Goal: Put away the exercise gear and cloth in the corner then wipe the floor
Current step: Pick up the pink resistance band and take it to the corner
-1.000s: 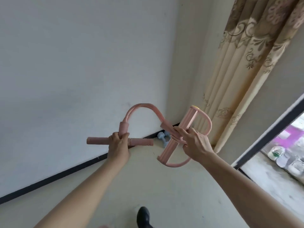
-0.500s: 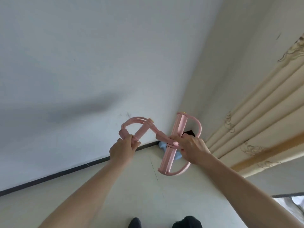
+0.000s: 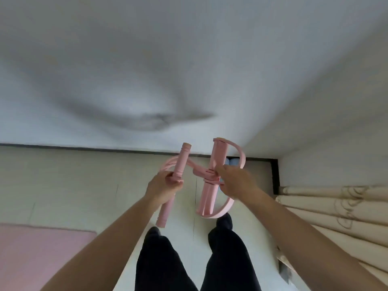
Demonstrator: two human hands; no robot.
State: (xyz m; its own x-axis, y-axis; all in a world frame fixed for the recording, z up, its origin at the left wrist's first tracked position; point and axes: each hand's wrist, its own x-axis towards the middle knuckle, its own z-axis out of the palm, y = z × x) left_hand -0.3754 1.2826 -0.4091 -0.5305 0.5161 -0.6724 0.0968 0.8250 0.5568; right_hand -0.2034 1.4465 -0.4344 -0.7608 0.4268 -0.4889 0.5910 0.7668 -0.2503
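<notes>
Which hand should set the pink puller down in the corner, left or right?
Right, probably. The right hand grips the pink puller at its pedal end, nearest the corner; the left hand holds the handle bar farther away.

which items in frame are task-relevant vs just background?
Job:
- pink pedal resistance band, held in left hand and right hand
- light blue item in the corner, mostly hidden; cannot tell what it is
- floor

Background:
- curtain
- pink mat
- wall
</notes>
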